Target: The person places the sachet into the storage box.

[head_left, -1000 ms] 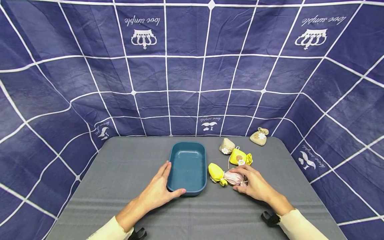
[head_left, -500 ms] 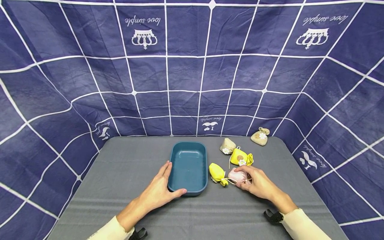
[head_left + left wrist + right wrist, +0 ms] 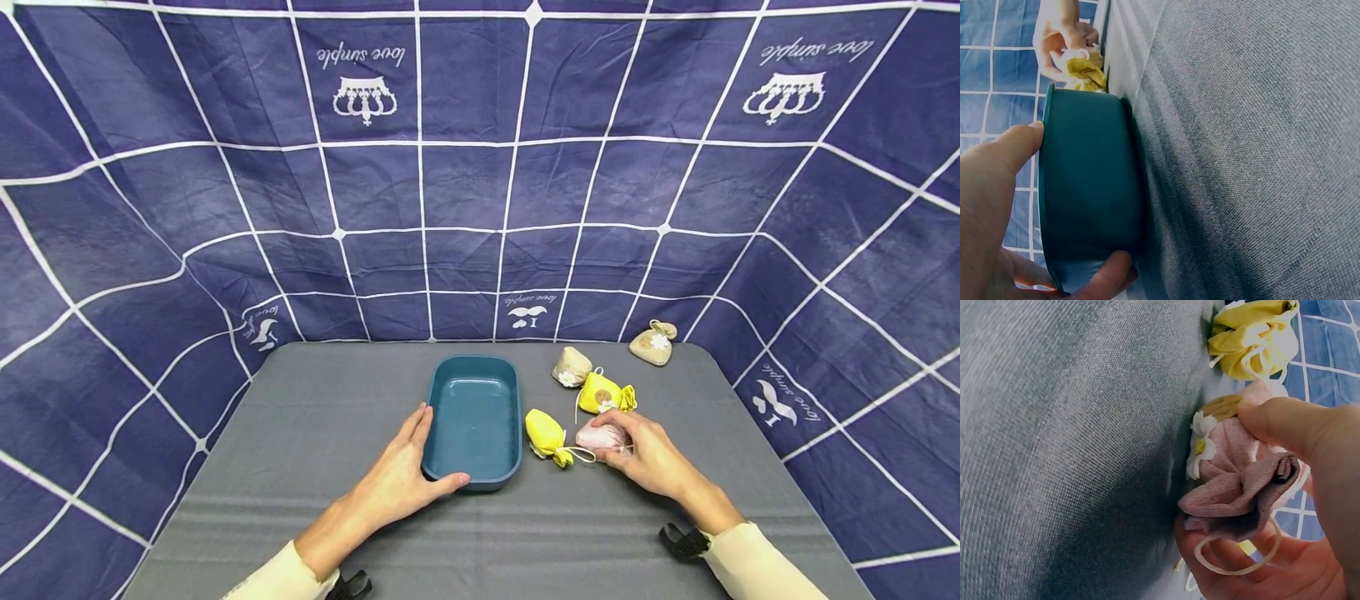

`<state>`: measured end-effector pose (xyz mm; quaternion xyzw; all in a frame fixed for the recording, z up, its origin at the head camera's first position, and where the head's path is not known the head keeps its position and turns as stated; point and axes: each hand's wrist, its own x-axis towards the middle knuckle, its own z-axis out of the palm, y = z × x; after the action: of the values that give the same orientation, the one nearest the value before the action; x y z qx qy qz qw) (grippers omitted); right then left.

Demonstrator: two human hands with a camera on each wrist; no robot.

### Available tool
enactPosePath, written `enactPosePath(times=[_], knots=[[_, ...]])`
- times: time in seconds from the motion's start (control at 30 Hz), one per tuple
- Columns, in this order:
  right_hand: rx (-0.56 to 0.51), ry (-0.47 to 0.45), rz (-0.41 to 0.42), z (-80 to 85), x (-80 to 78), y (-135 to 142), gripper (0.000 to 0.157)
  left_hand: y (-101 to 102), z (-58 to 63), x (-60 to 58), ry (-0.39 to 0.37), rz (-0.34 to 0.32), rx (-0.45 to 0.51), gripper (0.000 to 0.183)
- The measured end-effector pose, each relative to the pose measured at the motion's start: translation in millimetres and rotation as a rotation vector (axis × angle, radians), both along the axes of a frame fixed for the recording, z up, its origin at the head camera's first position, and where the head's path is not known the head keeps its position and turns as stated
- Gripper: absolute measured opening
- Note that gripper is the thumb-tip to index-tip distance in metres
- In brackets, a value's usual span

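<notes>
A blue-green rectangular plastic box (image 3: 519, 421) stands on the table, its inside bare. My left hand (image 3: 397, 479) holds its near left corner, the thumb on the near rim and the fingers along the left side. To the right, my right hand (image 3: 654, 460) grips a small pink drawstring pouch (image 3: 596, 435) between thumb and fingers, low over the cloth. In the right wrist view the pouch's gathered mouth, cord loop and white flower (image 3: 1200, 447) face the camera. A yellow pouch (image 3: 544, 429) lies between box and hand, its cord reaching toward the pink one.
Behind my right hand lie another yellow pouch (image 3: 600, 392) and a beige pouch (image 3: 572, 367), close together. A second beige pouch (image 3: 651, 346) sits at the table's far right corner. Blue checked cloth (image 3: 465, 183) walls the grey table (image 3: 337, 400) at back and sides.
The right hand has drawn the pink pouch slightly right, away from the front yellow pouch, and the yellow one's cord now shows. The left hand stays at the box.
</notes>
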<state>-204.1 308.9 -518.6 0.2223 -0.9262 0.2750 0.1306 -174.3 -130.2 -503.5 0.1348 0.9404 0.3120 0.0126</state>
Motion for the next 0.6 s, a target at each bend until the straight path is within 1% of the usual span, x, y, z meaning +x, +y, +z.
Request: enactPosePath(times=[0.1, 0.27, 0.4, 0.6], knots=[[-0.008, 0.040, -0.020, 0.2, -0.7, 0, 0.046, 0, -1.0, -0.7, 0.002, -0.002, 0.004, 0.130], [-0.014, 0.094, -0.046, 6.0, -1.8, -1, 0.051, -1, -0.8, -0.9, 0.007, -0.003, 0.004, 0.130], [-0.031, 0.118, -0.061, 11.7, -3.6, -3, 0.052, -1, -0.6, -0.3, 0.003, -0.003, 0.006, 0.130], [-0.048, 0.119, -0.078, 22.3, -8.8, -13, 0.048, -1, -1.9, 0.0, 0.007, -0.004, 0.012, 0.130]])
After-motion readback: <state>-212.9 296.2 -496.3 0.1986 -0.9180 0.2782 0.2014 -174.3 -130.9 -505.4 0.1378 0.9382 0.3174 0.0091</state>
